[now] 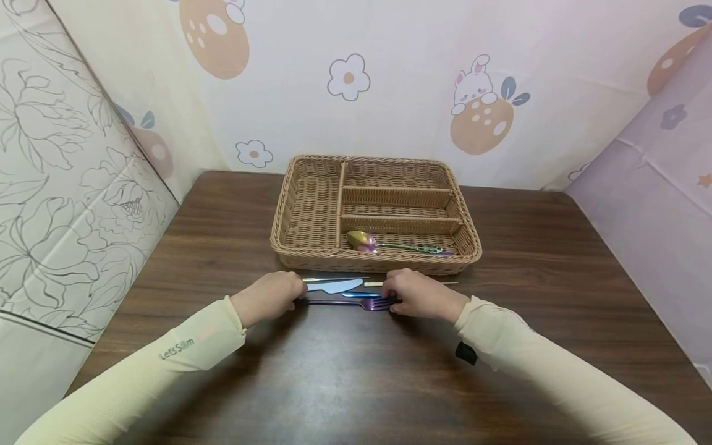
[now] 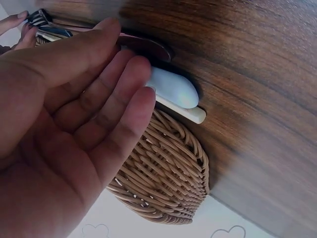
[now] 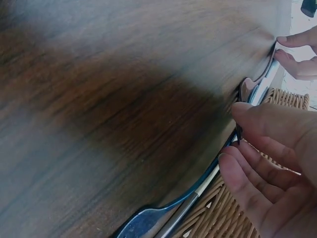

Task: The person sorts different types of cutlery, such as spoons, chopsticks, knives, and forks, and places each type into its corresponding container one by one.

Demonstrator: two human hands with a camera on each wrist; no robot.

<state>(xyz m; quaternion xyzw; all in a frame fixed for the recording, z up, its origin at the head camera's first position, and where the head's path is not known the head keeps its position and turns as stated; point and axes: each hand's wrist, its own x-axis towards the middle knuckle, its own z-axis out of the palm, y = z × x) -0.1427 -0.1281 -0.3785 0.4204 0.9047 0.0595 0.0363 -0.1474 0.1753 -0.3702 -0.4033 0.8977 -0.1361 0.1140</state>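
Observation:
Both hands are at a purple fork [image 1: 369, 303] lying sideways in front of a wicker basket. My left hand [image 1: 269, 298] pinches its handle end; the thumb shows above it in the left wrist view. At the other end my right hand [image 1: 423, 295] holds the tines between thumb and fingertips. Just behind the fork lies a blue utensil [image 3: 143, 223], partly hidden by the right hand in the head view. A light blue table knife [image 1: 342, 285] lies behind the fork, its handle [image 2: 176, 89] beside the left fingers. Thin pale-ended chopsticks [image 1: 374, 284] lie closest to the basket.
The wicker basket [image 1: 311, 252] stands at the table's back, divided into several compartments. A gold and rainbow spoon [image 1: 361, 240] lies in its front right compartment, and a thin rod [image 1: 389, 216] in the one behind. Patterned cloth [image 1: 389, 37] hangs behind the wooden table [image 1: 334, 383].

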